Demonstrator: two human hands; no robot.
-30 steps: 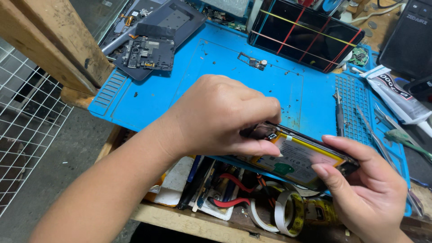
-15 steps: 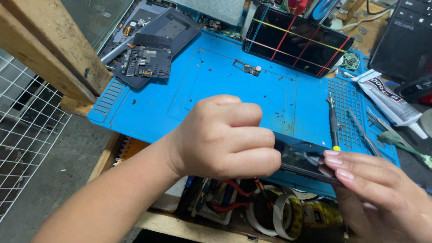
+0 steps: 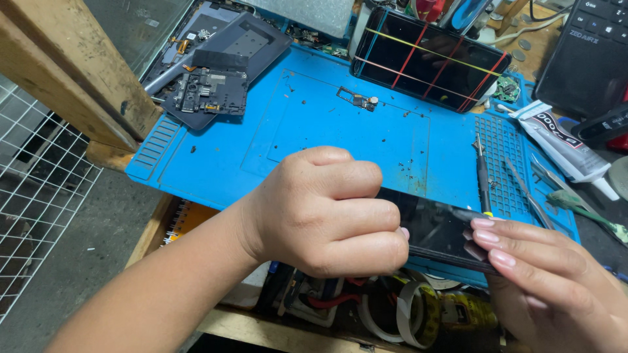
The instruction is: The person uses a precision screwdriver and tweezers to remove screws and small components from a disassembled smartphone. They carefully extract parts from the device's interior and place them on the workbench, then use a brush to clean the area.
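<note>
A blue work mat (image 3: pixel 327 137) covered the bench, with a dark phone back cover (image 3: pixel 229 59) and a detached circuit board (image 3: pixel 210 91) lying at its far left corner and a small loose component (image 3: pixel 358 99) near the middle of its far edge. At the far right corner rested a black phone bound with coloured rubber bands (image 3: pixel 428 60), while a white glue tube (image 3: pixel 561 147), a screwdriver (image 3: pixel 483 175) and tweezers (image 3: pixel 526 193) lay along the right edge. A white wire grid (image 3: pixel 36 189) stood beyond the left edge, beside a wooden beam (image 3: pixel 65 72).
</note>
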